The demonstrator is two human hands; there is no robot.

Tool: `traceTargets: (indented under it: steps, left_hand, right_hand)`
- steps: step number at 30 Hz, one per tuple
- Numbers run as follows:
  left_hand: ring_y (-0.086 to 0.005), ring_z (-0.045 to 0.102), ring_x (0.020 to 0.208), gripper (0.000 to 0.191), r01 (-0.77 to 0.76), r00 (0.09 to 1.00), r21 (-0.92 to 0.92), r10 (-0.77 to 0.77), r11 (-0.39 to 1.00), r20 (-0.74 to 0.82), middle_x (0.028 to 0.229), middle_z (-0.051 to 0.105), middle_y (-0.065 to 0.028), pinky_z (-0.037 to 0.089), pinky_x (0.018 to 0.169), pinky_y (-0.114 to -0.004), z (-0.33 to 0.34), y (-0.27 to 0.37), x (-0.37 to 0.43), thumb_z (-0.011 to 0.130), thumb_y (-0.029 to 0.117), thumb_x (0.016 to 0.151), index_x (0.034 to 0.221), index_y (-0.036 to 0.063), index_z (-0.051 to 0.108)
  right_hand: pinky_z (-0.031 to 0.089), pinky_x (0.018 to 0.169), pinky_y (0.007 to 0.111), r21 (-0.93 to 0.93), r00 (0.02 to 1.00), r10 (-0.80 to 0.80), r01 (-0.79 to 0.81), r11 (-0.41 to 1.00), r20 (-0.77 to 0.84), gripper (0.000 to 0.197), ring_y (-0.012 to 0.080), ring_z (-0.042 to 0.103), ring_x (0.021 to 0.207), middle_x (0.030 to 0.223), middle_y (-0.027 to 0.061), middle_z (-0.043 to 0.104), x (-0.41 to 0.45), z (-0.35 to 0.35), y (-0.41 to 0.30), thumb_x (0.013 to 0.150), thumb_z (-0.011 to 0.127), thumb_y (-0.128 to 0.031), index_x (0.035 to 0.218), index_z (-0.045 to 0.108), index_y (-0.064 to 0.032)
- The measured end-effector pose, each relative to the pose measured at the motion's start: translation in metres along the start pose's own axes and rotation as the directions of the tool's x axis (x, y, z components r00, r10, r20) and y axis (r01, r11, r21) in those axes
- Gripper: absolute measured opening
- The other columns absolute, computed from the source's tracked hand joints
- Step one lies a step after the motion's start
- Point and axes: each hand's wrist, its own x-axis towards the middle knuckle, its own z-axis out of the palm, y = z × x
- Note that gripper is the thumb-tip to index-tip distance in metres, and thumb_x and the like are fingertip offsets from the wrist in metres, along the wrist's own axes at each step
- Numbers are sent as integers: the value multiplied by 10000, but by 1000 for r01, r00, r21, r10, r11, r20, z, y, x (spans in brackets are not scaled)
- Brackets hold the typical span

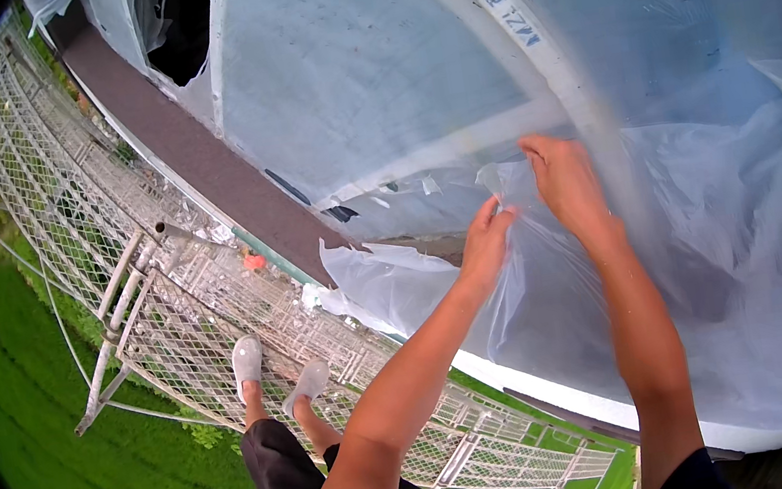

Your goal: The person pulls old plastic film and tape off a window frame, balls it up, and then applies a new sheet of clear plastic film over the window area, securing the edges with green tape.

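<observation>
My left hand [485, 242] pinches a torn edge of clear plastic film [404, 284], which is drawn into creases at my fingertips. Just above and right of it, my right hand [567, 176] is bent at the wrist beside the window frame [554, 68]. Its thumb and fingers are together, and whether film lies between them is unclear. Pale strips with printed writing cover the frame. Above my hands is a bluish glass pane [363, 59], smudged and specked. More plastic sheeting [751, 266] hangs loose and wrinkled to the right of my right forearm.
I stand high up on metal mesh scaffold planks [185, 336], strewn with white debris. A scaffold tube joint [128, 284] juts out at left. A brown ledge [186, 138] runs under the window. An orange scrap [254, 262] lies beside the wall. Green field [89, 456] shows far below.
</observation>
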Motion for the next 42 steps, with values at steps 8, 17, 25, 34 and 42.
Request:
traceTargets:
  steps: [8, 17, 25, 34, 42]
  left_hand:
    - [-291, 583, 772, 400, -388, 798, 624, 586, 678, -141, 921, 617, -146, 458, 680, -372, 0, -1, 19, 481, 247, 909, 1243, 29, 452]
    - [-331, 554, 730, 225, -527, 816, 799, 436, 288, 380, 785, 594, -166, 431, 649, -387, -9, 48, 61, 506, 51, 826, 1031, 71, 595]
    - [-314, 584, 711, 146, -527, 821, 826, 372, 199, 433, 718, 612, -128, 451, 639, -390, -12, 42, 71, 506, 19, 760, 845, 64, 615]
    - [-289, 608, 714, 273, -525, 795, 808, 494, 268, 352, 798, 642, -141, 473, 663, -375, -34, 47, 67, 474, 18, 779, 999, 55, 631]
    - [-176, 591, 803, 325, -461, 887, 595, 317, 659, 336, 925, 639, -101, 466, 747, -335, 34, 75, 10, 549, 202, 883, 1147, 12, 566]
  right_hand:
    - [482, 701, 466, -377, 980, -80, 145, 915, 181, 126, 385, 602, 832, 943, 216, 613, 2, 30, 28, 801, 516, -28, 898, 575, 27]
    - [500, 687, 446, -387, 996, 23, 14, 922, 90, 120, 373, 623, 793, 876, 212, 624, -2, 43, 31, 783, 541, -48, 805, 642, 12]
    - [487, 626, 442, -373, 999, -42, 47, 927, 23, 148, 353, 619, 718, 847, 172, 613, -22, 46, 29, 820, 539, -112, 800, 649, -15]
    - [467, 558, 454, -328, 991, -114, 86, 941, -67, 105, 342, 606, 643, 821, 133, 584, -49, 34, 18, 816, 530, -91, 797, 608, -24]
    - [486, 582, 449, -205, 979, -177, 194, 959, 98, 146, 323, 622, 681, 822, 119, 602, -90, 39, 14, 811, 504, -56, 931, 583, -31]
